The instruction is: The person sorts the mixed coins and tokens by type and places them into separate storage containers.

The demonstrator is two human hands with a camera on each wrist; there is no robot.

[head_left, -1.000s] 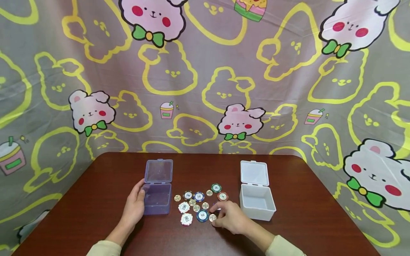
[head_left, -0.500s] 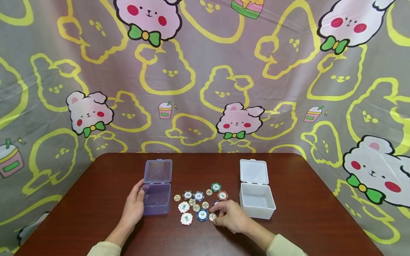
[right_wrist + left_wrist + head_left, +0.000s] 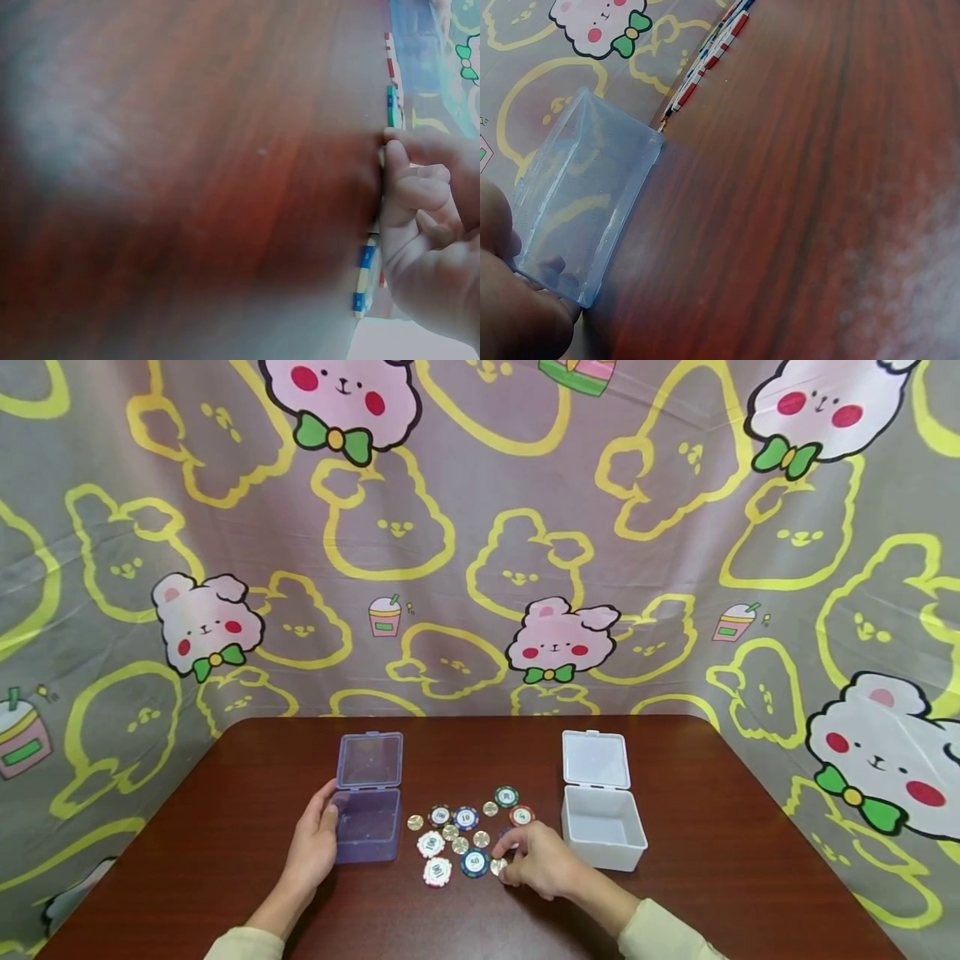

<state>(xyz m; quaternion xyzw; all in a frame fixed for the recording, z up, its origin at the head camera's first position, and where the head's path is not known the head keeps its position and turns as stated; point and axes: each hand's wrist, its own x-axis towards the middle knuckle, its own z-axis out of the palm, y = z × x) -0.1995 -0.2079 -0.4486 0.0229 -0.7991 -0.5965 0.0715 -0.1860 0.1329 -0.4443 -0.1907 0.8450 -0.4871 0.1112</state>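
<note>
My left hand [image 3: 312,842] holds the left side of an open, see-through purple plastic box [image 3: 369,827], thumb at its rim; the same box [image 3: 592,187] shows pale blue in the left wrist view. My right hand [image 3: 542,864] is down at the table, thumb and index finger pinching a gold coin [image 3: 498,866]. Other fingers are folded under the palm in the right wrist view. Just left of that coin lies a blue poker chip [image 3: 474,862]. White chips [image 3: 437,872], a green chip [image 3: 507,797], a red chip [image 3: 522,817] and several gold coins [image 3: 460,845] lie around. One blue chip is partly hidden behind my right hand.
An open white plastic box [image 3: 603,827] stands to the right of the chips, its lid tipped back. Both boxes sit on a dark red-brown wooden table [image 3: 480,918]. A cartoon-printed cloth [image 3: 450,610] hangs behind and along both sides.
The view has shifted slightly. My left hand keeps its place on the purple box, and my right hand stays at the same gold coin; the chips lie as before.
</note>
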